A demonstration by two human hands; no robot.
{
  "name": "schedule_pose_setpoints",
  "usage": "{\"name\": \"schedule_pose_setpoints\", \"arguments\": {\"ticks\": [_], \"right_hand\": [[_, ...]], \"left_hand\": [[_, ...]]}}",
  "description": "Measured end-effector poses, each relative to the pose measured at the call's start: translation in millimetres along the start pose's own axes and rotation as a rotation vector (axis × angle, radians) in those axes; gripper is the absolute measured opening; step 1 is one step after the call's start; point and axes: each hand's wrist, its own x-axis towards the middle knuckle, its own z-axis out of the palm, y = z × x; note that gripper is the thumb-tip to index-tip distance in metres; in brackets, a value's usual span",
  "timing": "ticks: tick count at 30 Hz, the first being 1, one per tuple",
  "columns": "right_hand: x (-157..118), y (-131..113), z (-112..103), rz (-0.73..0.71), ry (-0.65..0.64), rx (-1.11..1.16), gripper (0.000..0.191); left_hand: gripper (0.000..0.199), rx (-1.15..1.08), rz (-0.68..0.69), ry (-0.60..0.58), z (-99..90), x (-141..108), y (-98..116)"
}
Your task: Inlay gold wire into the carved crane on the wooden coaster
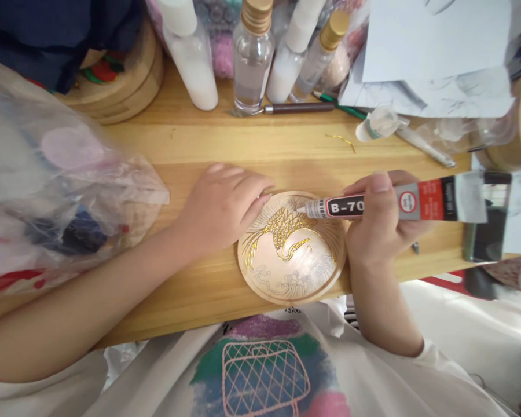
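Note:
A round wooden plate (286, 278) lies near the table's front edge, with a gold wire crane (284, 229) on it and drawn waves below the bird. My right hand (380, 214) is closed round a B-7000 glue tube (425, 200), its nozzle pointing left, at the crane's upper wing. At the plate's upper left rim rests my left hand (228, 202), fingers curled; whether anything is between its fingertips is hidden.
Several bottles, one a clear bottle (252, 69), stand at the back by a dark-handled tool (299, 108). Papers (434, 46) lie back right. A plastic bag (69, 185) covers the left; a phone (484, 237) lies right. Gold wire scraps (342, 139) are behind the plate.

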Motion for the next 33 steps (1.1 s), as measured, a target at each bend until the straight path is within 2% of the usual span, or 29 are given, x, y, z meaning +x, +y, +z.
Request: {"name": "schedule_pose_setpoints", "arguments": {"ticks": [12, 26, 33], "right_hand": [[0.6, -2.8, -1.4, 0.017, 0.003, -0.069, 0.034], [2.2, -3.9, -1.6, -0.071, 0.039, -0.034, 0.024], [2.0, -4.1, -0.8, -0.022, 0.024, -0.106, 0.036]], "left_hand": [[0.03, -0.01, -0.027, -0.018, -0.9, 0.0, 1.1], [0.03, -0.009, -0.016, -0.011, -0.7, 0.1, 0.3], [0.03, -0.021, -0.026, -0.02, -0.5, -0.5, 0.3]]}}
